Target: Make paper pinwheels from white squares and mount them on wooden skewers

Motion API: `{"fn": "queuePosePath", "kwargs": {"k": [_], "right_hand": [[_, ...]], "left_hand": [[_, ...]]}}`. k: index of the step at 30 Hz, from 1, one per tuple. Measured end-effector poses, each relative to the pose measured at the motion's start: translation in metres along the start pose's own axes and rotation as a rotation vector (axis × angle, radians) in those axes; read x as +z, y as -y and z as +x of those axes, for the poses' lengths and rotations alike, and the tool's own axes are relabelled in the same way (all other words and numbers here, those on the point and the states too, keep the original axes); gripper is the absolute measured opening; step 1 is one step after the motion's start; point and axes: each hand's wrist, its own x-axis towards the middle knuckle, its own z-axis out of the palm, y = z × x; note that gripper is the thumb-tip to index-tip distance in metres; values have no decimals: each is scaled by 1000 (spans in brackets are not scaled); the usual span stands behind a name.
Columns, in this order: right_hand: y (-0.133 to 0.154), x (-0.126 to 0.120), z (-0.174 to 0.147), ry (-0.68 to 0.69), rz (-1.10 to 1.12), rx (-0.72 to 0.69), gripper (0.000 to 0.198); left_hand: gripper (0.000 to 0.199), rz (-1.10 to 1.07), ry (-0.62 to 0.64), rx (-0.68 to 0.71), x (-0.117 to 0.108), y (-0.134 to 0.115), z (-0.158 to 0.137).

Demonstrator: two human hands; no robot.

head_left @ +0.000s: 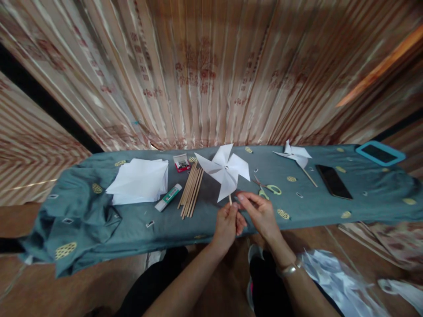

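A white paper pinwheel (227, 169) faces up over the middle of the table, a small round pin head at its centre. My left hand (227, 220) is closed around its thin wooden stick (230, 200), just below the blades. Close beside it on the right, my right hand (261, 211) has thumb and index fingertips drawn together near the lowest blade. Whether anything is pinched between those tips cannot be made out. Green-handled scissors (272, 189) lie just beyond the right hand. Left of the pinwheel rest several wooden sticks (191, 191).
On the green cloth-covered table (139, 229) lie a paper stack (140, 180), a glue stick (168, 197), a small red box of pins (181, 163), a second pinwheel (297, 155), a phone (333, 181) and a blue-framed device (380, 152). A curtain (205, 79) hangs behind; a plastic bag (333, 277) sits below.
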Motion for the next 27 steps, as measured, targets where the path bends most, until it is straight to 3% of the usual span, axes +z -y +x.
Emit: {"fn": "queuePosePath", "kwargs": {"k": [5, 13, 18, 27], "right_hand": [[-3, 8, -5, 187, 236, 222, 34], [-2, 1, -1, 122, 281, 304, 37], [-5, -8, 12, -60, 207, 168, 34], [-5, -16, 16, -43, -69, -42, 25]], "left_hand": [[61, 55, 43, 65, 4, 7, 0], [57, 54, 49, 25, 10, 15, 3], [44, 18, -40, 37, 10, 12, 4], [25, 12, -121, 13, 1, -5, 4]]}}
